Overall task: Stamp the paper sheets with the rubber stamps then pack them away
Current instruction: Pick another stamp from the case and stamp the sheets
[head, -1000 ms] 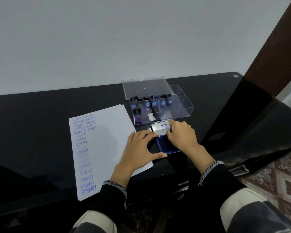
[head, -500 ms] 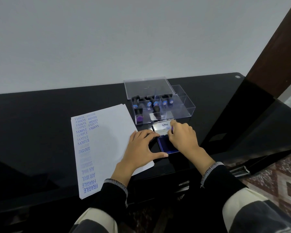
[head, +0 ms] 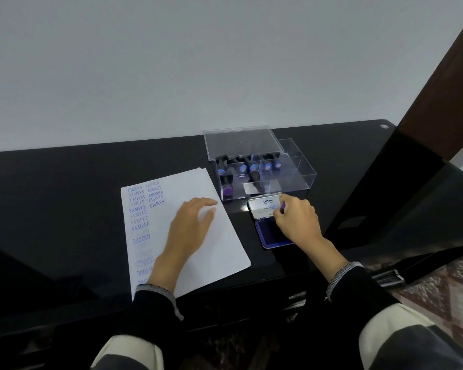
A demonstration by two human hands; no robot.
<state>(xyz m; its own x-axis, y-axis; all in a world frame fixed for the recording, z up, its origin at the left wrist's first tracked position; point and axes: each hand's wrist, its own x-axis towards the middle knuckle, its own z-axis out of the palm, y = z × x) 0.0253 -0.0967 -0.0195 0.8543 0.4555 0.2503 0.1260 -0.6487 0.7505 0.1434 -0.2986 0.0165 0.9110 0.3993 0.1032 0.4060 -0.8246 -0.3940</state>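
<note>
A stack of white paper sheets point(head: 219, 244) lies on the black table, with blue stamped words down its left side. My left hand point(head: 190, 228) rests flat on the sheets, fingers relaxed. An open blue ink pad point(head: 267, 233) with its white-labelled lid point(head: 262, 208) sits to the right of the paper. My right hand point(head: 297, 220) is over the pad, fingers curled round a small stamp whose purple end point(head: 282, 208) shows by the thumb. A clear plastic box point(head: 305, 177) behind the pad holds several rubber stamps point(head: 242, 168).
The clear lid point(head: 241, 142) of the box stands propped at its back. The black glossy table point(head: 64, 204) ends at a front edge near my sleeves. A dark wooden panel point(head: 439, 89) rises at the right, and patterned floor point(head: 444, 289) shows below it.
My left hand has moved left from the ink pad's edge onto the paper. My right hand stays over the pad with the stamp.
</note>
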